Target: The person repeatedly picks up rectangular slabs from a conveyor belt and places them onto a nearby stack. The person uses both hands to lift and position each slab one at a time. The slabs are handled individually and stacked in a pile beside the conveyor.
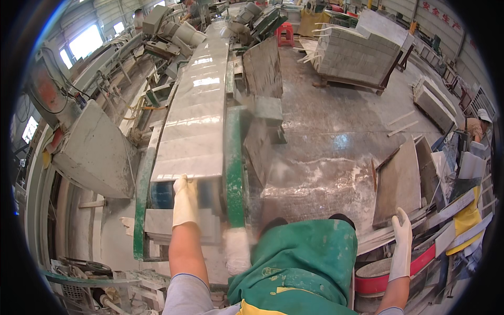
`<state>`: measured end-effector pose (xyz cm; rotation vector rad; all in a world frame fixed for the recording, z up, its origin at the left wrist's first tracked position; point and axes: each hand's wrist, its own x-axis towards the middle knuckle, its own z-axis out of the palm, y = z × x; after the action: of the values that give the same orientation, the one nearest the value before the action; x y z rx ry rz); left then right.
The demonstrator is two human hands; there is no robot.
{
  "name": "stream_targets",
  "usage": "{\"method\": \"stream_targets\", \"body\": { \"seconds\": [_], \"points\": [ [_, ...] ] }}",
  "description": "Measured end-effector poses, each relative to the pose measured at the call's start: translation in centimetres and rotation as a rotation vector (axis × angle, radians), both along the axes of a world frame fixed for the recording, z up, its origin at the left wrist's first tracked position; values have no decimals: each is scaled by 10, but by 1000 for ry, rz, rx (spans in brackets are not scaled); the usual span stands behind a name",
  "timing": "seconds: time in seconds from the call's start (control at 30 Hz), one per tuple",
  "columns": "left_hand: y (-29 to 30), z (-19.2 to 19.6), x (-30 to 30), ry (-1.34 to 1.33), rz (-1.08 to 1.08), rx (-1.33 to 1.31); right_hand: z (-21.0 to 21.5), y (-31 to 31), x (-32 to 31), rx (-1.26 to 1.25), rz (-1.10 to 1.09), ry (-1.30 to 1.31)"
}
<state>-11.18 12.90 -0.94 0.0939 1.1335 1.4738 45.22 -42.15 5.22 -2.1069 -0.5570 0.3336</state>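
Pale, polished stone slabs [194, 113] lie end to end along a conveyor line in front of me. My left hand [186, 202], in a cream rubber glove, is closed at the near edge of the closest slab [190, 164]; its underside is hidden. Below that edge shows a blue roller [161, 195]. Out to the right, my right hand [402, 244], gloved too, is raised with its fingers apart and holds nothing. It is nearest to a leaning stone panel [397, 184] and a pile of long strips [391, 236].
Green rails [234, 173] flank the conveyor, one end wrapped in white [237, 251]. A red-rimmed round tub [370, 278] stands by my right arm. A pallet stack of slabs [354, 55] and a red stool [285, 34] are farther off. Another person [476, 127] bends at far right.
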Motion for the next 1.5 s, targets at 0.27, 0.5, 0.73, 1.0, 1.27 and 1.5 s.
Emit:
{"method": "stream_targets", "body": {
  "seconds": [0.27, 0.5, 0.73, 1.0, 1.27, 1.5],
  "points": [
    [3, 3, 2, -65, -2, -3, 1, -2, -8, 39, -4, 41],
    [20, -21, -9, -23, 23, 34, -4, -24, -13, 35, -33, 87],
    [15, -6, 0, 67, -54, 3, -5, -29, -14, 17, -50, 72],
    [2, 18, -46, 434, -557, -72, -7, -19, -19, 41, -41, 118],
    [6, 8, -20, 207, -255, -124, -15, -29, -9, 21, -35, 121],
    [-23, 31, -22, 312, -343, 40, -3, -66, 8, -356, -158, -439]
  ]
}}
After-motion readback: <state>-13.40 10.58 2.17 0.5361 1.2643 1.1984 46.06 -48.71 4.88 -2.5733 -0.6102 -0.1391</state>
